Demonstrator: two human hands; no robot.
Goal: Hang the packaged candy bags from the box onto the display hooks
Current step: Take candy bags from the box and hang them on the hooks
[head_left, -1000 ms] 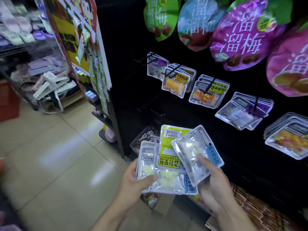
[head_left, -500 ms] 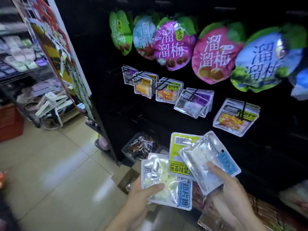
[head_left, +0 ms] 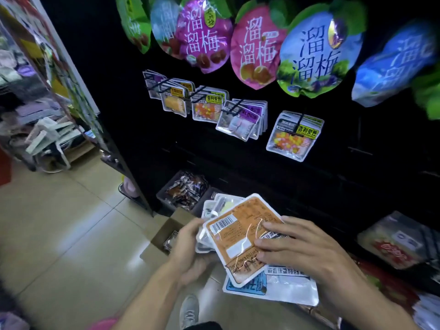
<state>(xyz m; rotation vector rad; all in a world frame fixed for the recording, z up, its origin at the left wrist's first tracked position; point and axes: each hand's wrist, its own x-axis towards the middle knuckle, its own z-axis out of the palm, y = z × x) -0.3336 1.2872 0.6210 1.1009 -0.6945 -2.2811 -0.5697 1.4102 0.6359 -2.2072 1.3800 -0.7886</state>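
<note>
Two hands share one fanned stack of candy bags at waist height in front of the black display wall point(head_left: 133, 120). The left hand point(head_left: 190, 248) curls round the stack's left edge, fingers tucked behind it. The right hand point(head_left: 307, 256) lies over the top one, an orange bag point(head_left: 238, 234) turned barcode-up, fingers bent and pressing its face, with a blue-labelled bag point(head_left: 247, 285) and a clear bag point(head_left: 292, 289) sticking out beneath.

Just below and left of the stack, an open cardboard box point(head_left: 164, 234) sits on the tiled floor point(head_left: 71, 222), a few packets showing inside. Behind it a dark bin of brown wrapped sweets point(head_left: 185, 189) stands at the wall's foot. Above, hooks carry small candy packs, the nearest a yellow-labelled pack point(head_left: 295, 136) with mixed coloured pieces; empty hooks lower down are barely visible against the black. Big plum-snack bags point(head_left: 319, 55) hang along the top, the far-right ones smeared by blur. A grey shoe point(head_left: 189, 310) shows between the forearms. How many bags the stack holds I cannot tell.
</note>
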